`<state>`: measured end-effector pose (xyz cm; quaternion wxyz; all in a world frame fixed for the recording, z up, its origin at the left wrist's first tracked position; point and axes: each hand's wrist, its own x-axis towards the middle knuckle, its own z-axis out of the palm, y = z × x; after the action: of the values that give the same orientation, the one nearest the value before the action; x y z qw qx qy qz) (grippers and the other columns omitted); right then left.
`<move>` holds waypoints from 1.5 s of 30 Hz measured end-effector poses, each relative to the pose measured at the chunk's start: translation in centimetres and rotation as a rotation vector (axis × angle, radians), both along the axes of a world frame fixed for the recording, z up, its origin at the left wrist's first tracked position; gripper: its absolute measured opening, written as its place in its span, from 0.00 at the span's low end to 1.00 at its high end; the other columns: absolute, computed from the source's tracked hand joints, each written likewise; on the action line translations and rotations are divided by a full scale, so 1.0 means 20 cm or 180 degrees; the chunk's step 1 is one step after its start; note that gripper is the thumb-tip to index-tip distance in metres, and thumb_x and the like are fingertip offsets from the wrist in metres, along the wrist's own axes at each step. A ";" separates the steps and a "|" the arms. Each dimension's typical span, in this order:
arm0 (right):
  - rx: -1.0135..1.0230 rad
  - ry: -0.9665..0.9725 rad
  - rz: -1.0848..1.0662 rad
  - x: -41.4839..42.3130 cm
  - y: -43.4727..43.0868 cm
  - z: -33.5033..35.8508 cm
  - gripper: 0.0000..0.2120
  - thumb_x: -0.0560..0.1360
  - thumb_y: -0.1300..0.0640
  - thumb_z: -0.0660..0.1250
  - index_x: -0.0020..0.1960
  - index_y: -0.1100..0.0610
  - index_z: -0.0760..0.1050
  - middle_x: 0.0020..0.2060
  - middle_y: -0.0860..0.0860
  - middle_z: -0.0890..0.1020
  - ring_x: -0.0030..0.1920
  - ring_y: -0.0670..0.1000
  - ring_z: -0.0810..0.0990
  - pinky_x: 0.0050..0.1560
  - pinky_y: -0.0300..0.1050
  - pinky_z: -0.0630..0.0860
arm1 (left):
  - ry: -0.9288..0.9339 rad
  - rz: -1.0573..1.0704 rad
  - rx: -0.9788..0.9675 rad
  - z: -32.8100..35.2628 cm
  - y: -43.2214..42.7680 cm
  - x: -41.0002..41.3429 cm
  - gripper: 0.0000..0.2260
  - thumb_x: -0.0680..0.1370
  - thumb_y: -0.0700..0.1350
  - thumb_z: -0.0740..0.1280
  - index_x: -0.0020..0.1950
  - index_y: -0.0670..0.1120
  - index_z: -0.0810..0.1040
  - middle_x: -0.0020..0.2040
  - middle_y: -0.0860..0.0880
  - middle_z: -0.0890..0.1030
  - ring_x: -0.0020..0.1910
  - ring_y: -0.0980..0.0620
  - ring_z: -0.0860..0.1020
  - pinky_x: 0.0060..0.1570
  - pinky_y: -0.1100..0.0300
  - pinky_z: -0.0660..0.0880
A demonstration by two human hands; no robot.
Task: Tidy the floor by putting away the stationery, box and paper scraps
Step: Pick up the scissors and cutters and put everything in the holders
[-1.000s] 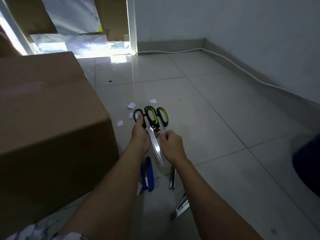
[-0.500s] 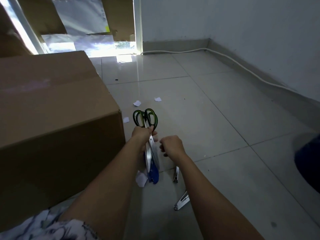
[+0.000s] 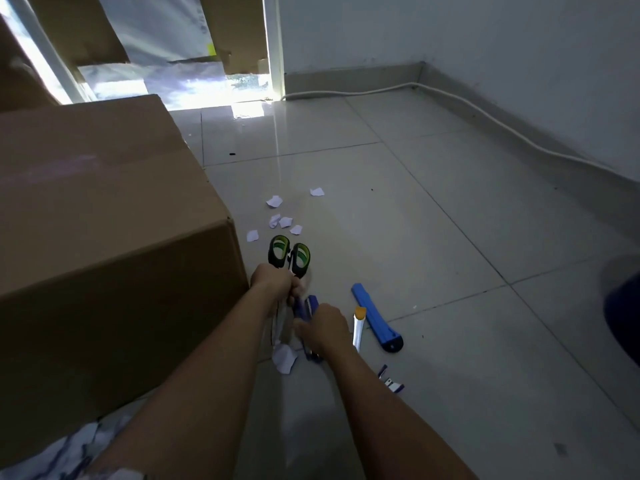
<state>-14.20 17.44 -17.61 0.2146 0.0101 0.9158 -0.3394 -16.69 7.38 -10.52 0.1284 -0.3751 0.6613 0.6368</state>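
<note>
My left hand (image 3: 273, 284) grips black-and-green scissors (image 3: 290, 255), handles pointing away from me, blades hidden under the hand. My right hand (image 3: 323, 327) closes on a blue stapler (image 3: 308, 308) lying on the tile floor just beside the left hand. A blue utility knife (image 3: 375, 317) and a white tube with an orange cap (image 3: 357, 325) lie to the right of the hands. Small white paper scraps (image 3: 282, 221) are scattered beyond the scissors, and a larger scrap (image 3: 284, 357) lies under my forearms. A big cardboard box (image 3: 104, 237) stands at the left.
A small blue-and-white staple piece (image 3: 393, 382) lies near my right forearm. A white cable (image 3: 485, 117) runs along the baseboard at the right wall. Bright doorway and cardboard sheets are at the back left. A dark blue object (image 3: 623, 313) sits at the right edge.
The scissors ended up held in my left hand alone, lower and nearer the box. My right hand let go of them and came down onto the blue stapler. The view shifted, showing the knife and tube.
</note>
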 end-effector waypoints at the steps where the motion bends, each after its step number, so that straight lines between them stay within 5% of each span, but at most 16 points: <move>1: -0.0295 -0.0093 -0.0271 -0.02 0.02 0.02 0.15 0.72 0.48 0.67 0.44 0.59 0.69 0.40 0.54 0.75 0.39 0.53 0.74 0.32 0.41 0.66 | 0.0013 -0.0060 0.0041 0.00 0.01 0.00 0.09 0.77 0.31 0.57 0.38 0.35 0.73 0.31 0.40 0.74 0.26 0.49 0.69 0.24 0.61 0.66; 5: -0.0985 -0.0252 -0.0964 -0.15 0.15 0.16 0.15 0.71 0.48 0.67 0.33 0.57 0.69 0.29 0.50 0.72 0.28 0.48 0.72 0.22 0.36 0.66 | 0.0194 -0.0138 -0.0085 -0.01 0.07 -0.02 0.10 0.80 0.36 0.58 0.39 0.40 0.72 0.30 0.43 0.71 0.25 0.50 0.66 0.21 0.65 0.64; 7: -0.1361 -0.0285 -0.1221 -0.19 0.21 0.22 0.11 0.69 0.52 0.69 0.37 0.60 0.74 0.31 0.53 0.76 0.31 0.52 0.76 0.28 0.37 0.72 | 0.0346 -0.0019 -0.0279 -0.03 0.09 -0.05 0.06 0.80 0.38 0.58 0.52 0.37 0.72 0.34 0.43 0.72 0.26 0.49 0.67 0.24 0.61 0.64; 10: -0.2137 -0.0520 -0.1356 -0.21 0.25 0.28 0.08 0.69 0.60 0.69 0.44 0.64 0.76 0.34 0.57 0.79 0.32 0.54 0.78 0.30 0.43 0.76 | 0.0433 0.0048 -0.0059 -0.05 0.11 -0.07 0.29 0.76 0.50 0.66 0.69 0.36 0.61 0.46 0.37 0.77 0.38 0.40 0.78 0.30 0.57 0.71; 12: -0.2385 -0.0666 -0.1066 -0.21 0.26 0.31 0.09 0.70 0.62 0.70 0.48 0.64 0.77 0.35 0.56 0.80 0.32 0.53 0.80 0.29 0.42 0.78 | 0.0360 0.0053 0.0166 -0.04 0.14 -0.06 0.46 0.67 0.60 0.73 0.72 0.37 0.56 0.63 0.33 0.74 0.58 0.35 0.77 0.47 0.48 0.78; 14: -0.2401 -0.0674 -0.0663 -0.20 0.25 0.34 0.08 0.69 0.63 0.71 0.48 0.61 0.78 0.37 0.55 0.82 0.35 0.52 0.82 0.32 0.43 0.80 | 0.0362 0.0068 0.0409 -0.03 0.17 -0.06 0.52 0.61 0.61 0.77 0.72 0.39 0.53 0.65 0.36 0.72 0.60 0.38 0.76 0.58 0.44 0.77; 18: -0.2419 -0.0728 -0.0106 -0.17 0.24 0.38 0.09 0.69 0.67 0.69 0.48 0.58 0.80 0.39 0.53 0.84 0.39 0.49 0.83 0.37 0.40 0.81 | 0.0326 0.0067 0.0558 -0.08 0.14 -0.06 0.35 0.68 0.47 0.75 0.68 0.36 0.62 0.60 0.38 0.77 0.53 0.41 0.79 0.51 0.48 0.79; 21: -0.2157 -0.0510 -0.0746 -0.19 0.31 0.35 0.06 0.69 0.67 0.66 0.40 0.58 0.79 0.37 0.56 0.82 0.40 0.53 0.81 0.38 0.44 0.78 | 0.0272 0.0002 0.0550 -0.09 0.11 -0.04 0.24 0.72 0.42 0.71 0.65 0.36 0.69 0.48 0.40 0.80 0.40 0.45 0.78 0.33 0.58 0.77; 24: -0.0376 0.0060 -0.1240 -0.21 0.45 0.22 0.09 0.72 0.66 0.62 0.33 0.60 0.70 0.36 0.57 0.75 0.42 0.57 0.76 0.39 0.45 0.70 | 0.0225 -0.0017 0.0593 -0.08 0.11 0.00 0.23 0.74 0.40 0.69 0.66 0.36 0.67 0.39 0.43 0.75 0.31 0.48 0.75 0.23 0.61 0.73; 26: 0.0722 -0.0219 -0.0955 -0.15 0.51 0.14 0.06 0.74 0.58 0.65 0.46 0.62 0.74 0.50 0.59 0.77 0.54 0.60 0.76 0.48 0.47 0.73 | 0.0206 -0.0039 0.0602 -0.09 0.12 0.02 0.23 0.74 0.40 0.69 0.66 0.37 0.67 0.38 0.44 0.74 0.31 0.48 0.75 0.21 0.62 0.73; 28: 0.1059 -0.0525 -0.0794 -0.08 0.53 0.06 0.19 0.72 0.52 0.69 0.58 0.61 0.71 0.59 0.59 0.75 0.60 0.61 0.74 0.54 0.49 0.74 | 0.0225 0.0018 0.0637 -0.10 0.14 0.03 0.23 0.74 0.40 0.69 0.66 0.37 0.67 0.39 0.44 0.74 0.31 0.48 0.75 0.19 0.65 0.72; 39: -0.0275 0.0296 -0.0875 -0.12 0.36 0.20 0.15 0.78 0.66 0.56 0.63 0.65 0.66 0.58 0.62 0.75 0.51 0.58 0.76 0.44 0.44 0.69 | 0.0357 0.0203 0.0833 -0.10 0.18 0.02 0.29 0.69 0.41 0.74 0.67 0.37 0.67 0.49 0.40 0.74 0.35 0.47 0.75 0.22 0.65 0.73; 45: -0.0847 0.0336 0.0094 -0.13 0.17 0.28 0.24 0.75 0.66 0.57 0.71 0.59 0.63 0.60 0.62 0.72 0.58 0.61 0.73 0.54 0.52 0.74 | 0.0564 0.0456 0.0924 -0.09 0.18 0.02 0.34 0.62 0.50 0.79 0.62 0.36 0.74 0.57 0.38 0.80 0.55 0.40 0.80 0.57 0.45 0.78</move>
<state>-16.70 20.87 -11.98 0.1705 -0.0498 0.8727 -0.4548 -16.26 11.01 -12.23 0.0767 -0.3412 0.5428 0.7636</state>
